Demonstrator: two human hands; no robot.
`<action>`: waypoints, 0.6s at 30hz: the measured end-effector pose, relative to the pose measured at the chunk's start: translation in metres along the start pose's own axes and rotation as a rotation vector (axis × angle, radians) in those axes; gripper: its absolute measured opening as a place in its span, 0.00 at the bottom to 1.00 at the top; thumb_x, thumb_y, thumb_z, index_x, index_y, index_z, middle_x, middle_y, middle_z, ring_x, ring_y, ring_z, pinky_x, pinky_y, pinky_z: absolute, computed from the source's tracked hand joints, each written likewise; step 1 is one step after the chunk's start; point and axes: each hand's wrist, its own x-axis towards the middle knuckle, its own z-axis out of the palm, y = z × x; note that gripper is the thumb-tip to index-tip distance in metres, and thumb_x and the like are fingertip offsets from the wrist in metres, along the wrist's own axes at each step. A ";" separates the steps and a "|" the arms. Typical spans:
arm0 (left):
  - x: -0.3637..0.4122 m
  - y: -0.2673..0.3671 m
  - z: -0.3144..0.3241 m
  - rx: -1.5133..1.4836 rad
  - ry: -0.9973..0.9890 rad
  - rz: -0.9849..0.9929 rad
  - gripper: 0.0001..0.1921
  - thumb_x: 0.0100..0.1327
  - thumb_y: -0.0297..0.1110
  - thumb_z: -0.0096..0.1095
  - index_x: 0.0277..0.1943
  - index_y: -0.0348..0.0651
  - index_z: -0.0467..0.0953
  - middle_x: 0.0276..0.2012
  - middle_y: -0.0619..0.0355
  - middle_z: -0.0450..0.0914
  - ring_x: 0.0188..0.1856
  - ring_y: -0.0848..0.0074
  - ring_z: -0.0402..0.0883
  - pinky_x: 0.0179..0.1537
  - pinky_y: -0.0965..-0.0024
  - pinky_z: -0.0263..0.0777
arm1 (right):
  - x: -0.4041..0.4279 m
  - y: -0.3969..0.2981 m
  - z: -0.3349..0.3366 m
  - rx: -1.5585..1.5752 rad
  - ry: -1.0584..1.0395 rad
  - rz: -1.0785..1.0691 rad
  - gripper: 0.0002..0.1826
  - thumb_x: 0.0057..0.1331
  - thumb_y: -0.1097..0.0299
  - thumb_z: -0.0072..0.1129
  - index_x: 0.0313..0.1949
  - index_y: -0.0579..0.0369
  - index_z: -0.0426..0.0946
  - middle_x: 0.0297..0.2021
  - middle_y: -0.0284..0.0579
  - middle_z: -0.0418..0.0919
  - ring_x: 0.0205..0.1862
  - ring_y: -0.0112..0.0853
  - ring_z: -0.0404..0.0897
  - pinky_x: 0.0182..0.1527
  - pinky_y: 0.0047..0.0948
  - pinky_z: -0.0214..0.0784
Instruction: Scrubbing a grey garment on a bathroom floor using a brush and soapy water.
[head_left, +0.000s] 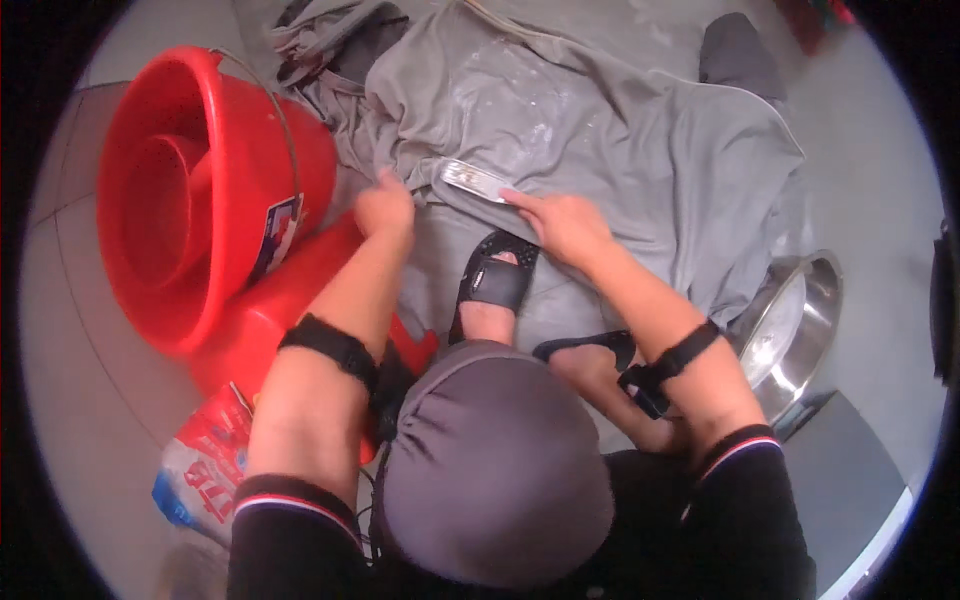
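A wide grey cloth (645, 172) lies spread and wrinkled over the floor in front of me, with whitish suds near its middle. My left hand (386, 206) is closed on a bunched fold at the cloth's left side. My right hand (570, 229) grips one end of a pale oblong scrubbing brush (472, 178), its index finger stretched along it. The brush rests on the cloth near its front edge; its underside is hidden. My foot in a black slide sandal (491, 281) is just below the brush.
A tilted red plastic bucket (315, 142) stands at the left, against another red plastic object (270, 315). Below lies a printed detergent bag (206, 465). On the right, a stainless steel basin (821, 315) leans beside the cloth, above a grey panel (844, 472).
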 end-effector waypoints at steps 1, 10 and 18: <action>-0.019 -0.003 0.009 -0.281 -0.023 -0.219 0.13 0.64 0.33 0.57 0.46 0.32 0.77 0.44 0.43 0.83 0.44 0.53 0.84 0.49 0.54 0.75 | -0.012 0.009 -0.005 0.006 -0.004 0.025 0.22 0.72 0.58 0.51 0.65 0.24 0.71 0.37 0.52 0.83 0.38 0.52 0.82 0.40 0.49 0.74; 0.000 -0.037 0.033 -0.950 -0.603 -0.270 0.25 0.70 0.43 0.62 0.62 0.37 0.68 0.56 0.52 0.77 0.60 0.63 0.74 0.65 0.57 0.65 | -0.095 0.079 0.000 0.096 -0.137 0.331 0.26 0.65 0.56 0.63 0.59 0.51 0.73 0.41 0.61 0.82 0.47 0.56 0.80 0.50 0.51 0.71; 0.003 -0.073 0.031 -0.621 -0.051 -0.347 0.30 0.69 0.53 0.63 0.63 0.40 0.69 0.61 0.53 0.74 0.57 0.64 0.77 0.55 0.61 0.74 | -0.109 0.092 0.015 0.002 -0.027 0.564 0.21 0.67 0.54 0.59 0.54 0.52 0.78 0.47 0.60 0.81 0.53 0.55 0.79 0.55 0.49 0.71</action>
